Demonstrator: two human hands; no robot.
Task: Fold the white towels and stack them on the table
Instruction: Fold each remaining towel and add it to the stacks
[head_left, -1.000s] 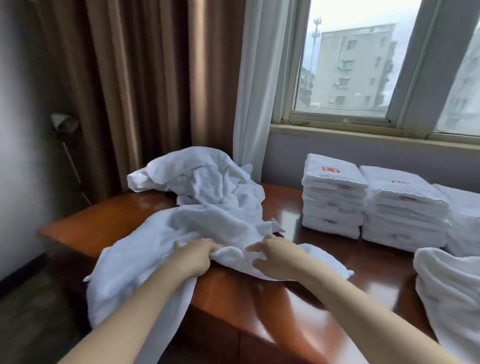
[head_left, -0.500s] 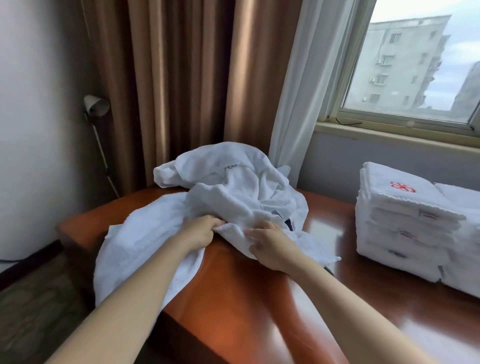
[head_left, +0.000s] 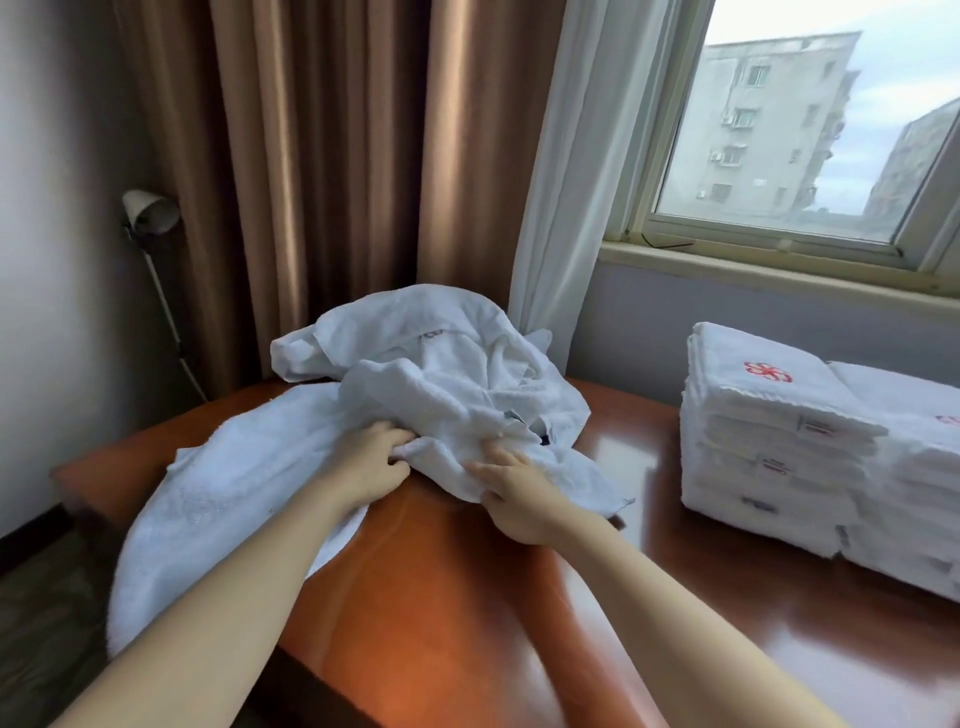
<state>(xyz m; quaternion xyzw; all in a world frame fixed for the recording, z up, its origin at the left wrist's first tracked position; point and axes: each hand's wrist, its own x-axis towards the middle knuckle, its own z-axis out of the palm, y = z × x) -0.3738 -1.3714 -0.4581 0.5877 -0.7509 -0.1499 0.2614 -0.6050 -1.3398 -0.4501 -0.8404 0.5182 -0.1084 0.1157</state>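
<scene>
Gripping a crumpled towel (head_left: 457, 410) at its near edge, both hands meet close together on the left part of the glossy wooden surface (head_left: 467, 597). The left hand (head_left: 371, 460) has its fingers (head_left: 384, 434) clenched round a bunched fold of the white cloth. The right hand (head_left: 517, 499), just to its right, grasps the same fold, its fingers (head_left: 493, 467) pushed into the cloth from the near side. Both bare forearms reach in from the near edge.

The crumpled towel lies in a loose mound with more white cloth bunched behind it at the far side, near the curtains; I cannot tell how many towels make up the mound. A spread towel (head_left: 223, 493) lies flat to the left of the hands, passes under the left wrist and hangs over the near left edge of the surface.

Well apart, on the right, stands a stack of folded towels (head_left: 769, 447), neat and square, with a red emblem on the top one. A second stack (head_left: 919, 467) touches it on its right and runs out of view.

Brown curtains (head_left: 322, 156) hang at the far left, a white sheer curtain (head_left: 587, 156) beside them, then a window (head_left: 805, 156) showing grey buildings. A small lamp (head_left: 150, 210) on a thin stem stands by the left wall.
</scene>
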